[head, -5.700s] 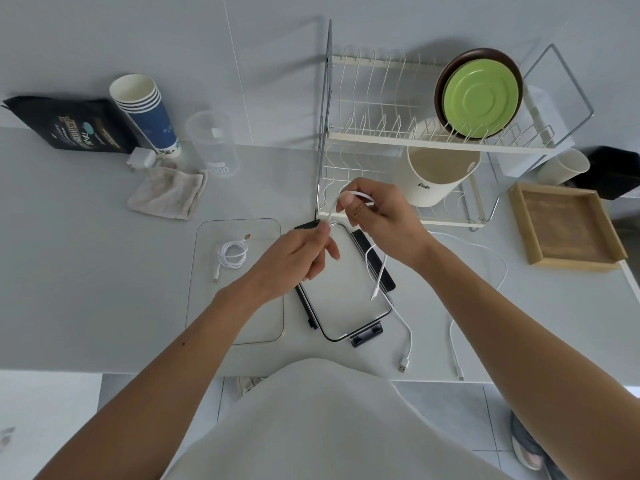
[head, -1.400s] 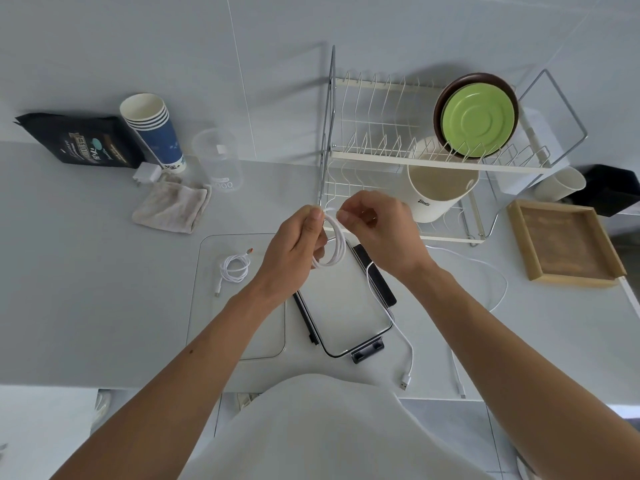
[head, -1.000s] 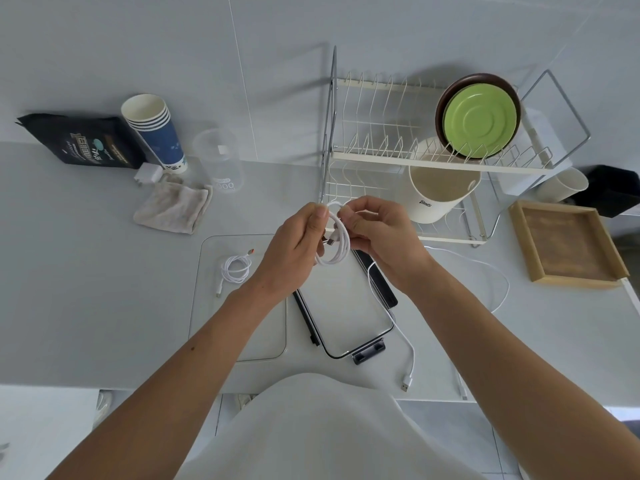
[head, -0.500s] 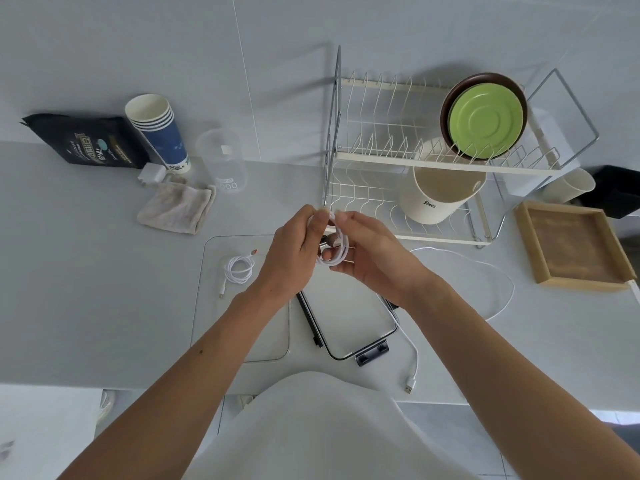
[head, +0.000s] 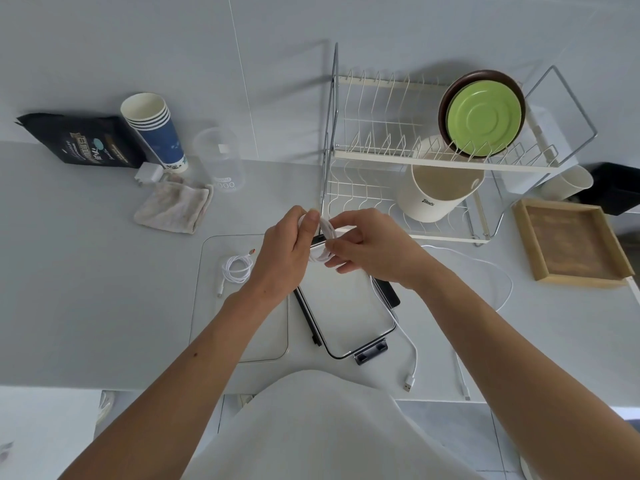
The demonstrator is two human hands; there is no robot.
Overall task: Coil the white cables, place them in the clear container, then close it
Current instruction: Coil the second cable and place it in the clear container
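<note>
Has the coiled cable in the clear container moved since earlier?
No. The coiled cable sits at the same far end of the clear container.

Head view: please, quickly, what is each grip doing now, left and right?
Left grip: curled round the coiled white cable.
Right grip: pinches the same cable.

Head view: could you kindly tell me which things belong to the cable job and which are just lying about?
Job: left hand and right hand holding a half-coiled cable; coiled cable in clear container; lid; loose cable.
Lying about: paper cups, black bag, cloth, dish rack, green plate, wooden tray.
</note>
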